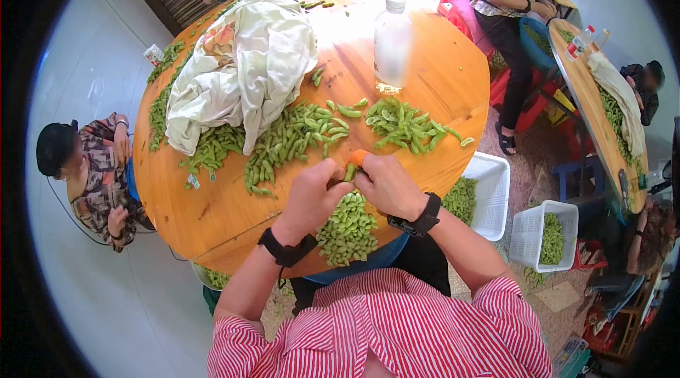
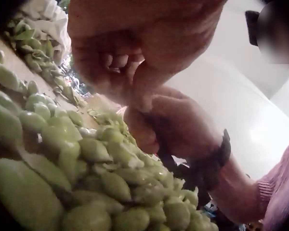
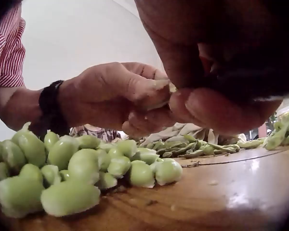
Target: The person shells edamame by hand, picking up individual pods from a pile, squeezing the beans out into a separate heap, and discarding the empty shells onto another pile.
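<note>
Both hands meet over the near edge of the round table, with a green soybean pod [image 1: 350, 172] between their fingertips. My left hand [image 1: 309, 192] pinches the pod from one side. From the other side my right hand [image 1: 391, 185], with an orange cover [image 1: 357, 158] on a finger, pinches it too. Below them lies a heap of shelled green beans [image 1: 347, 235], large in the left wrist view. Unshelled pods [image 1: 294, 138] are piled just beyond the left hand. Another heap of pods [image 1: 407, 126] lies past the right hand. In the right wrist view, fingers mostly hide the pod.
A white cloth sack [image 1: 276, 59] lies across the pods on the wooden table [image 1: 212, 215]. A clear bottle [image 1: 393, 45] stands at the far side. White baskets [image 1: 494, 194] with green pods sit on the floor at right. Other people sit or stand around both tables.
</note>
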Motion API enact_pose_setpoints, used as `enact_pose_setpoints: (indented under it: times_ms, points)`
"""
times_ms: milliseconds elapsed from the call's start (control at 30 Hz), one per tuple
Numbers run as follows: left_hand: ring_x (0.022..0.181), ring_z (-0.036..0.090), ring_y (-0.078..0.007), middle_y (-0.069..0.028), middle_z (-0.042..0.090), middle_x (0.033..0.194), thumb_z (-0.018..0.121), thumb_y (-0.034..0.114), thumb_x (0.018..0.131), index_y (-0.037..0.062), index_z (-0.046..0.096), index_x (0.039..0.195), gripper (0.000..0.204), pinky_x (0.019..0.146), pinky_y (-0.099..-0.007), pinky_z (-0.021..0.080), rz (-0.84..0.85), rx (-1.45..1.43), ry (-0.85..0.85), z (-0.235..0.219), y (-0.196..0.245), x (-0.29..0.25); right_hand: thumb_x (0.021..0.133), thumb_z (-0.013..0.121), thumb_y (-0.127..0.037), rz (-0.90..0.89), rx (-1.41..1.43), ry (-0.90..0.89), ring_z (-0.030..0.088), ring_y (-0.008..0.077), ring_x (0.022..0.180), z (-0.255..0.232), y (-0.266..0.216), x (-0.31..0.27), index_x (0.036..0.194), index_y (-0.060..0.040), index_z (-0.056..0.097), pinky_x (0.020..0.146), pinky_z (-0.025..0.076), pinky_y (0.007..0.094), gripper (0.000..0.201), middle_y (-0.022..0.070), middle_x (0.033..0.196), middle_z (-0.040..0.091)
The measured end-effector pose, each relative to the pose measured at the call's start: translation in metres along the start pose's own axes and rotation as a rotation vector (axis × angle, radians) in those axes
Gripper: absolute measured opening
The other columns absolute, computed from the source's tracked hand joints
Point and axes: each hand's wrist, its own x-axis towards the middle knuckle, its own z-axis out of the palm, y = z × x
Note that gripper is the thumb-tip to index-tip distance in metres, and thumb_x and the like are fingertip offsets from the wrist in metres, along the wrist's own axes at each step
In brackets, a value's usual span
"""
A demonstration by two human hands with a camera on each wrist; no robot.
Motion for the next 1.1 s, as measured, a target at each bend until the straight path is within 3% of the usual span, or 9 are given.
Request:
enact_pose_setpoints:
  times_ms: [167, 267, 400, 467, 700, 800, 867, 1033, 1100]
  points:
    - [0.065, 0.05, -0.0047, 0.0026, 0.057, 0.074, 0.071, 0.009, 0.084, 0.0018, 0.061, 0.084, 0.012, 0.059, -0.0233, 0.043, -0.356, -0.726, -0.191, -0.003, -0.017, 0.002, 0.082, 0.054, -0.006, -0.01, 0.041, -0.022, 0.06, 0.0445, 0.073, 0.0, 0.004, -0.002, 0.098, 0.0012, 0.058, 0.061, 0.047, 0.0453, 0.017, 0.0271, 0.074, 0.058]
    - [0.068, 0.05, -0.0034, 0.0063, 0.058, 0.079, 0.069, 0.003, 0.084, 0.0062, 0.062, 0.087, 0.009, 0.064, -0.0204, 0.042, -0.49, -0.853, -0.265, -0.011, -0.012, 0.005, 0.082, 0.054, -0.006, -0.004, 0.112, -0.01, 0.062, 0.0359, 0.065, 0.001, 0.006, -0.001, 0.096, 0.0015, 0.058, 0.058, 0.047, 0.0402, 0.015, 0.0223, 0.07, 0.058]
    - [0.067, 0.052, -0.0049, 0.0049, 0.058, 0.077, 0.071, 0.007, 0.084, 0.0047, 0.061, 0.088, 0.011, 0.062, -0.0221, 0.043, -0.523, -0.87, -0.269, -0.007, -0.014, 0.004, 0.082, 0.057, -0.012, 0.224, 0.368, -0.072, 0.061, 0.0464, 0.077, 0.002, 0.008, 0.0, 0.083, 0.0059, 0.057, 0.067, 0.048, 0.049, 0.018, 0.0303, 0.078, 0.059]
    - [0.066, 0.052, -0.0088, -0.0014, 0.058, 0.074, 0.073, 0.011, 0.084, 0.0011, 0.059, 0.09, 0.018, 0.061, -0.0261, 0.044, -0.233, -0.239, -0.192, -0.004, -0.008, 0.002, 0.082, 0.058, -0.013, 0.275, 0.374, -0.084, 0.061, 0.046, 0.077, 0.002, 0.011, -0.001, 0.084, 0.0061, 0.057, 0.067, 0.048, 0.0488, 0.019, 0.0303, 0.078, 0.06]
    - [0.066, 0.053, -0.0138, -0.0112, 0.051, 0.07, 0.075, 0.012, 0.082, -0.0041, 0.057, 0.092, 0.026, 0.06, -0.0311, 0.044, 0.049, 0.014, -0.104, -0.001, -0.008, -0.002, 0.082, 0.059, -0.015, 0.175, 0.206, -0.087, 0.061, 0.0458, 0.077, -0.006, 0.0, -0.002, 0.084, 0.0057, 0.058, 0.067, 0.048, 0.0483, 0.021, 0.0296, 0.078, 0.06]
    - [0.065, 0.055, -0.011, -0.0073, 0.057, 0.071, 0.07, 0.012, 0.086, -0.0018, 0.061, 0.092, 0.018, 0.057, -0.0285, 0.044, -0.081, -0.172, -0.161, -0.002, -0.012, -0.004, 0.081, 0.059, -0.015, 0.19, 0.266, -0.124, 0.062, 0.0424, 0.074, -0.005, 0.001, -0.004, 0.085, 0.0045, 0.059, 0.065, 0.048, 0.0461, 0.02, 0.0276, 0.075, 0.06]
    - [0.064, 0.056, -0.0066, -0.0019, 0.062, 0.075, 0.064, 0.014, 0.092, 0.0017, 0.064, 0.094, 0.012, 0.055, -0.0235, 0.045, -0.388, -0.509, -0.274, -0.008, -0.006, -0.004, 0.081, 0.06, -0.014, 0.211, 0.307, -0.152, 0.063, 0.0391, 0.07, -0.005, 0.003, -0.004, 0.086, 0.0038, 0.06, 0.064, 0.049, 0.0441, 0.019, 0.0258, 0.073, 0.06]
    - [0.065, 0.057, -0.0054, 0.0015, 0.063, 0.078, 0.062, 0.019, 0.095, 0.0021, 0.066, 0.098, 0.018, 0.056, -0.0207, 0.048, -0.52, -0.775, -0.309, -0.009, -0.011, -0.005, 0.088, 0.055, -0.014, 0.382, 0.61, -0.328, 0.062, 0.0207, 0.06, -0.008, 0.004, -0.004, 0.093, -0.0035, 0.062, 0.06, 0.053, 0.0329, 0.014, 0.0046, 0.074, 0.066]
    - [0.065, 0.057, -0.0058, 0.0001, 0.063, 0.078, 0.062, 0.021, 0.096, 0.0021, 0.066, 0.099, 0.02, 0.057, -0.0207, 0.049, -0.529, -0.818, -0.323, -0.01, -0.012, -0.005, 0.09, 0.054, -0.015, 0.382, 0.657, -0.359, 0.063, 0.0244, 0.061, -0.005, 0.011, -0.003, 0.098, -0.0055, 0.063, 0.06, 0.053, 0.0337, 0.015, 0.004, 0.078, 0.068]
